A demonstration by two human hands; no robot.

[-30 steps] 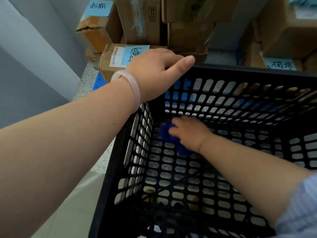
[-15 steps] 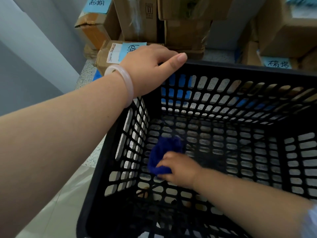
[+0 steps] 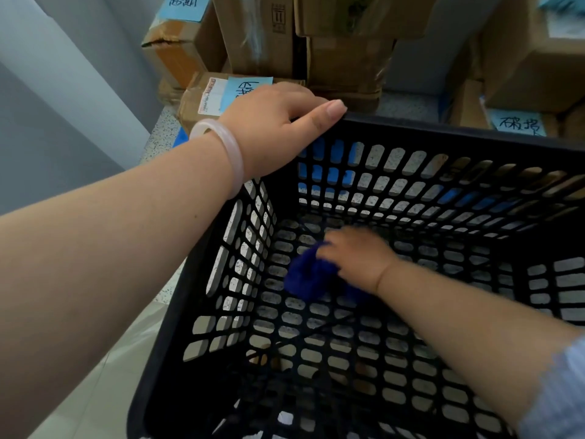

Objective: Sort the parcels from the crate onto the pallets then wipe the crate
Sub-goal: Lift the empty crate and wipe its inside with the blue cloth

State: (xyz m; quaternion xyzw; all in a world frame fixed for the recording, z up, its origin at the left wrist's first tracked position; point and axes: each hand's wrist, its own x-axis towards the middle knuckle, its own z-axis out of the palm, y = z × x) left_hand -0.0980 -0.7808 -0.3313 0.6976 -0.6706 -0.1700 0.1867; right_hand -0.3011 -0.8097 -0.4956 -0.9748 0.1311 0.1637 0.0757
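A black slotted plastic crate (image 3: 459, 136) fills the lower right of the head view, with no parcels inside. My left hand (image 3: 272, 128), with a pale bangle on the wrist, grips the crate's far left corner rim. Inside, my right hand (image 3: 354, 258) presses a dark blue cloth (image 3: 305, 275) against the crate's floor near the left wall; the hand is motion-blurred. Brown cardboard parcels (image 3: 345, 61) with blue handwritten labels are stacked behind the crate.
More parcels (image 3: 535, 64) with a blue label stand at the back right. A grey wall (image 3: 63, 99) runs along the left. Speckled floor (image 3: 161, 128) and a pale tile (image 3: 104, 384) lie left of the crate. Blue pallet shows through the crate's slots.
My right hand with the blue cloth moved toward me along the floor, then back away toward the far wall. My left hand has kept its grip on the rim.
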